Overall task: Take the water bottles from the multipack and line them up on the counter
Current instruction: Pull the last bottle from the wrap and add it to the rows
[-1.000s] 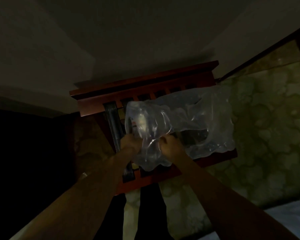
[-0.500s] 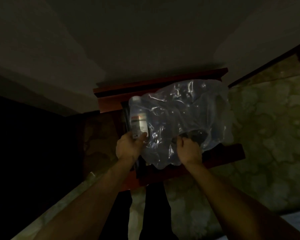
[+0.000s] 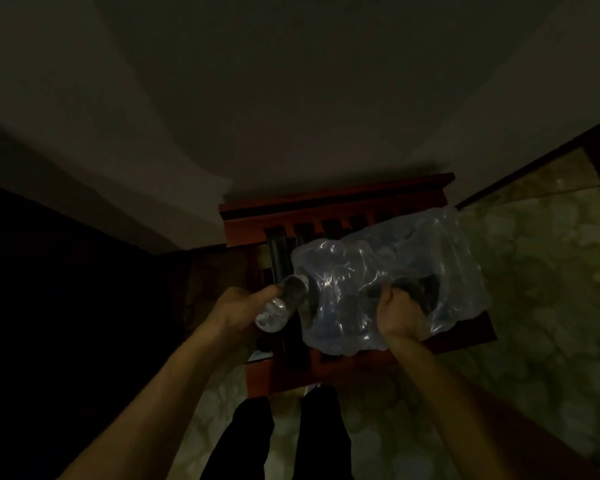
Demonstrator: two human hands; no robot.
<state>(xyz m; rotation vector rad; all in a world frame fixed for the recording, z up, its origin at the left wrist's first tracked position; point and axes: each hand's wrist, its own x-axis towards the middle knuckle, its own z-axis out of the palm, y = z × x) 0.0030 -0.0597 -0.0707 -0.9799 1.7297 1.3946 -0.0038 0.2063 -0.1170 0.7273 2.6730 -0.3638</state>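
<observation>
Left hand (image 3: 238, 308) fingers hold a water bottle (image 3: 280, 308), base toward the camera (lying flat); right hand (image 3: 397, 315) grips the plastic multipack wrap (image 3: 388, 278).

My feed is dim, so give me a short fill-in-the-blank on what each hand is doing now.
1. The left hand holds a ____.
2. The right hand grips the clear plastic ____.
3. The wrap lies on a red-brown ____ stand.
4. The bottle is ____ the wrap.

Missing words: bottle; wrap; wooden; outside
</observation>
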